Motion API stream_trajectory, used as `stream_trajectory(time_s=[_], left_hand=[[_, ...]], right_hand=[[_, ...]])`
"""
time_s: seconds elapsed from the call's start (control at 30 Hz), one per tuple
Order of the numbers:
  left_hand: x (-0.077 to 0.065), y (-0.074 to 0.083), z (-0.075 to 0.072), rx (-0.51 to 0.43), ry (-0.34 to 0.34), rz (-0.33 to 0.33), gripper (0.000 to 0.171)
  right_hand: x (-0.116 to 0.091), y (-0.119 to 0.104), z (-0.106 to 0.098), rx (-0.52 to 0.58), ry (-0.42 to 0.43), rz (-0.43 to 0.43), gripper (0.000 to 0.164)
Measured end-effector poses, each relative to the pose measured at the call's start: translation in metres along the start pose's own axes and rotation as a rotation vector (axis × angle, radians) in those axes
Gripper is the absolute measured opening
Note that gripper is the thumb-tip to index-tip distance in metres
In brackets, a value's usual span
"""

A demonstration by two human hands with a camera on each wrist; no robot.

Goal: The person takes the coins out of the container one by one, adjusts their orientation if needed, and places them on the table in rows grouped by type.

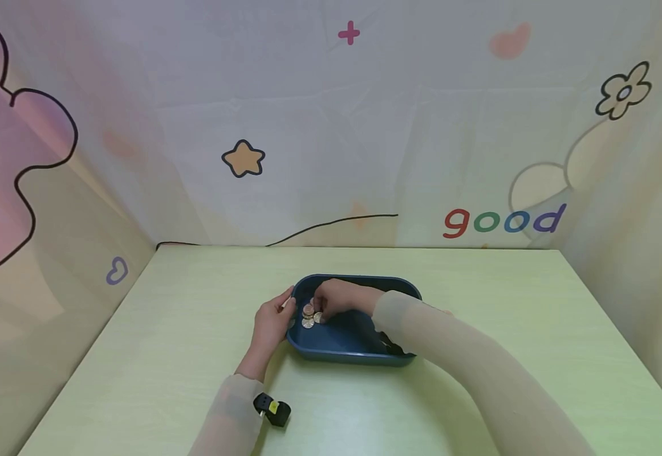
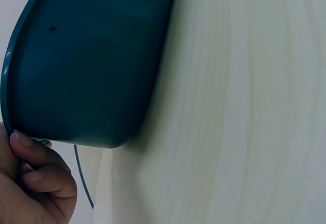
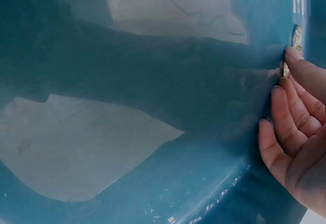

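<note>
While left grip [image 1: 270, 325] holds tray [image 1: 348, 335], right grip [image 1: 337, 297] pinches coin [image 3: 285, 70]

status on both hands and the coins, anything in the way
Left hand gripping tray; right hand pinching coin inside it; more coins at tray's left end; nothing visibly blocking.

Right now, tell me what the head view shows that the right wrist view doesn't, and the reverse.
Only the head view shows the left hand holding the blue tray by its end, and the word "good" on the backdrop. Only the right wrist view shows the palm side of the right hand and a pink-patterned reflection on the tray's glossy floor. Both show the right hand inside the tray with coins at its fingers.
</note>
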State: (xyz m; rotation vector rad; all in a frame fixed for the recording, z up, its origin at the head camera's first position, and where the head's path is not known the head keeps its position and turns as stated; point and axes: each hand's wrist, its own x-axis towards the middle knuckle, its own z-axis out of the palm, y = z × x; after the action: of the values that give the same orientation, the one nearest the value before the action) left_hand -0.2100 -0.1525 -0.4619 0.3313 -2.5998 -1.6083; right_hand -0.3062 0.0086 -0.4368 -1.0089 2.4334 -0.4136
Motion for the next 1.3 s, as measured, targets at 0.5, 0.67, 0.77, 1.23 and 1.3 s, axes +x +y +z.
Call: stream_trajectory(time_s=[0.5, 0.67, 0.77, 1.23, 1.3], left_hand=[[-0.001, 0.0, -0.001, 0.003, 0.006, 0.005, 0.041], [0.0, 0.001, 0.0, 0.006, 0.011, 0.01, 0.041], [0.0, 0.001, -0.001, 0.011, 0.009, 0.011, 0.041], [0.0, 0.0, -0.001, 0.02, 0.013, 0.027, 0.041], [0.0, -0.001, 0.0, 0.017, 0.012, 0.03, 0.041]], right_hand=[[0.004, 0.002, 0.0, -0.026, -0.014, -0.009, 0.013], [0.002, 0.004, -0.004, -0.008, -0.044, -0.004, 0.016], [0.0, 0.003, -0.007, 0.004, -0.06, -0.006, 0.015], [-0.022, -0.002, -0.042, 0.121, -0.025, -0.024, 0.017], [-0.028, -0.001, -0.048, 0.147, -0.012, -0.031, 0.017]])
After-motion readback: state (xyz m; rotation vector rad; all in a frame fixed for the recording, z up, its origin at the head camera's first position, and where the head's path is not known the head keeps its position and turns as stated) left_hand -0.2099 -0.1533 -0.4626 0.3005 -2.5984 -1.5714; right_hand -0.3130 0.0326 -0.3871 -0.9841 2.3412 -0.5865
